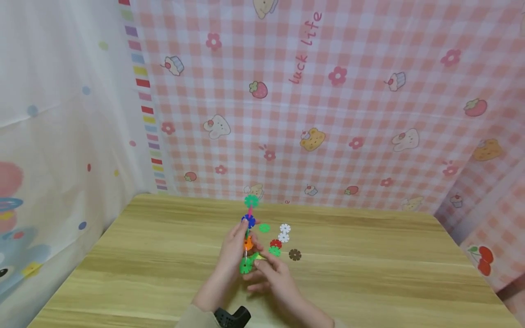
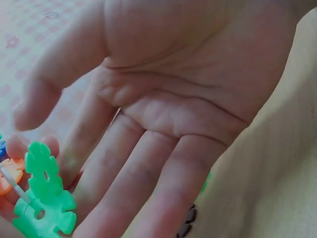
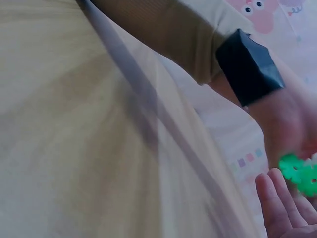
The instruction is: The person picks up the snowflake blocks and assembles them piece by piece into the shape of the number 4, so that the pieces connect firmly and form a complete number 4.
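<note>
Interlocking plastic snowflake discs form a tall toy build: a teal disc (image 1: 251,201) tops it, a blue disc (image 1: 249,222) and an orange disc (image 1: 248,243) come below, and a green disc (image 1: 245,265) ends it. My left hand (image 1: 229,250) holds the build from the left, its thumb by the blue disc. From the lower right, the thumb and index finger of my right hand (image 1: 280,278) pinch the green end. Two joined green discs (image 2: 44,213) show beside the long fingers in the left wrist view. Green discs (image 3: 297,171) also appear near my right fingertips in the right wrist view.
Loose discs lie on the wooden table (image 1: 369,273) right of the build: a green one (image 1: 264,228), white ones (image 1: 285,228), a red one (image 1: 276,244) and a brown one (image 1: 295,254). A pink checked cloth (image 1: 369,105) hangs behind the table.
</note>
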Available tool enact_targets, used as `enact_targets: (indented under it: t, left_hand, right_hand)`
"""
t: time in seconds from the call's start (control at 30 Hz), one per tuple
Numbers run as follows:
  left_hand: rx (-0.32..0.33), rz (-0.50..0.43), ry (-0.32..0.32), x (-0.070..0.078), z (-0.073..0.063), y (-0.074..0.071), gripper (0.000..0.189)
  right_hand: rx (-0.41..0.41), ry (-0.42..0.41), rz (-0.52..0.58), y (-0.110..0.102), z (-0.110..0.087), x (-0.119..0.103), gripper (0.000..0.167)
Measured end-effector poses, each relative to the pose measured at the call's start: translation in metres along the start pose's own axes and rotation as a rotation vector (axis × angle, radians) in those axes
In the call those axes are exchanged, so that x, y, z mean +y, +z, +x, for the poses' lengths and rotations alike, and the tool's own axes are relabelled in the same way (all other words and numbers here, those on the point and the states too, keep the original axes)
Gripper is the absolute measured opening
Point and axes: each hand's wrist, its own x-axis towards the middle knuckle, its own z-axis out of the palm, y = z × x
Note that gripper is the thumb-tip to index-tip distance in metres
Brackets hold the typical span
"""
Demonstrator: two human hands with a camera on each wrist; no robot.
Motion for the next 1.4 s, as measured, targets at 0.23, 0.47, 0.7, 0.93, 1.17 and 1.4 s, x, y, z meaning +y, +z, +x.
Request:
enact_targets:
  t: [0.23,0.47,0.7,0.93,1.17,1.4]
  left_hand:
    - [0.015,-0.012,-0.008,0.002,0.006,-0.007,0.047]
    - [0.005,-0.009,-0.005,0.004,0.008,-0.015,0.046]
    - [-0.015,-0.013,-0.012,0.008,0.006,-0.019,0.045]
    - [-0.028,-0.043,-0.017,0.01,0.004,-0.02,0.044]
    - [-0.048,-0.033,-0.014,0.008,0.003,-0.018,0.045]
    - [-0.029,0.028,-0.021,0.009,0.003,-0.017,0.044]
  right_hand:
    - [0.011,-0.142,-0.307,-0.031,0.016,-0.007,0.031]
    - [0.1,-0.196,-0.89,-0.051,0.037,-0.009,0.028]
    - [0.119,-0.201,-1.199,-0.043,0.054,0.001,0.035]
    - [0.134,-0.157,-1.306,-0.038,0.06,0.007,0.032]
    - [0.135,-0.143,-1.302,-0.034,0.061,0.008,0.029]
    - [0.095,-0.143,-1.034,-0.037,0.058,0.0,0.008]
